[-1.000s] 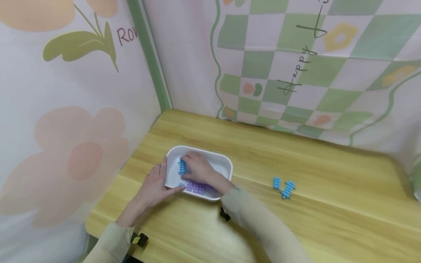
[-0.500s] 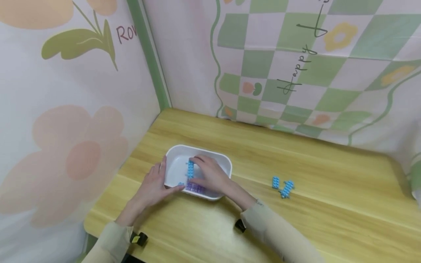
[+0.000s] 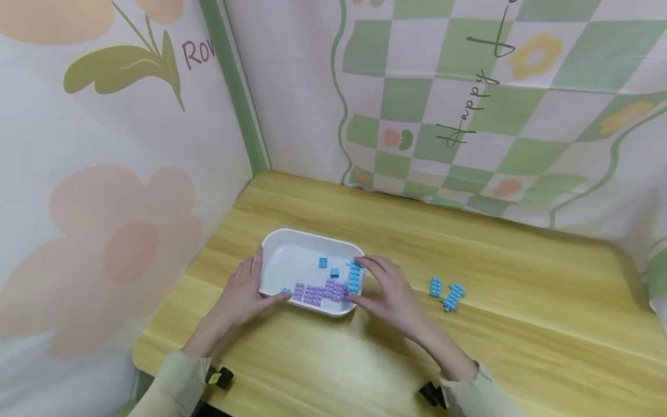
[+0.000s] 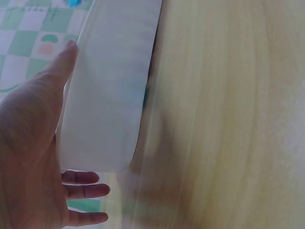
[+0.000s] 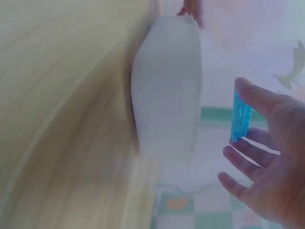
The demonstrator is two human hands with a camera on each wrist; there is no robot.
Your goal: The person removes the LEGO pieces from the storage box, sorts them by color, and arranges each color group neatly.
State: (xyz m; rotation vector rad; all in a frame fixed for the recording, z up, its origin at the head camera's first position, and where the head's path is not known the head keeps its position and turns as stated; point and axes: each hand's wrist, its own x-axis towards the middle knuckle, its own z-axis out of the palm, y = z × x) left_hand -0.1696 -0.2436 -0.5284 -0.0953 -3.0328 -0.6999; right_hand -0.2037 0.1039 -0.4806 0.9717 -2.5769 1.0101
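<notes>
A white plastic tray (image 3: pixel 292 258) sits on the wooden table. My left hand (image 3: pixel 238 301) holds its left end, with the thumb over the near rim and the fingers along the end wall. The left wrist view shows the left thumb (image 4: pixel 64 62) against the tray wall. Above the tray's right end, my right hand (image 3: pixel 393 298) pinches a long blue building block piece (image 3: pixel 354 277) with small side pegs. In the right wrist view this blue piece (image 5: pixel 240 117) is between thumb and fingers, raised clear of the tray. Purple blocks (image 3: pixel 314 294) and small blue blocks (image 3: pixel 323 263) lie inside the tray.
To the right on the table (image 3: pixel 521 324) lie a blue block (image 3: pixel 435 287) and a blue block assembly with side pegs (image 3: pixel 453 297). A patterned curtain (image 3: pixel 458 116) hangs along the back, and a flowered cloth wall (image 3: pixel 125 249) borders the left.
My right hand has moved right across the tray with the blue piece, from the tray's left part to its right end. More purple and blue blocks are uncovered. The left hand has stayed put.
</notes>
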